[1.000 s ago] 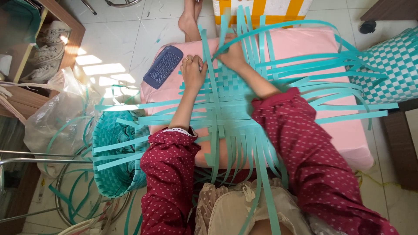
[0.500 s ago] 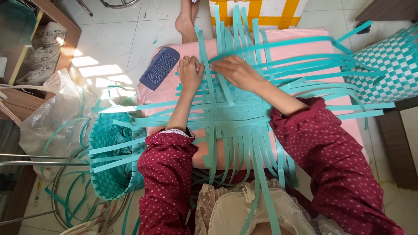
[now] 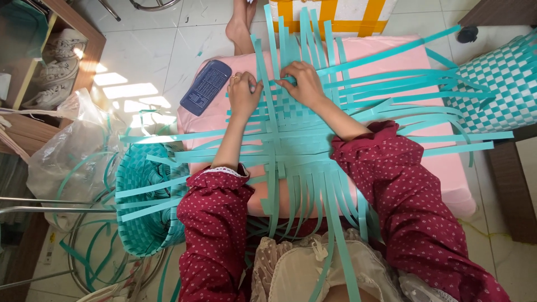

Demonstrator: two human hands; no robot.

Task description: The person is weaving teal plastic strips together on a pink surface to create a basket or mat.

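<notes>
Two hands work a flat mat of teal plastic strips [image 3: 291, 134] spread over a smooth pink cushion [image 3: 442, 168] on a white tiled floor [image 3: 151, 50]. Left hand [image 3: 243, 92] presses curled fingers on the weave; right hand [image 3: 301, 83] pinches a strip. Nearby: a dark ribbed remote [image 3: 205, 87], a woven teal basket [image 3: 142, 196], a crinkled clear bag [image 3: 72, 156].

Sunlit white tiled floor [image 3: 145, 50]; wooden shoe shelf [image 3: 84, 56] at left
</notes>
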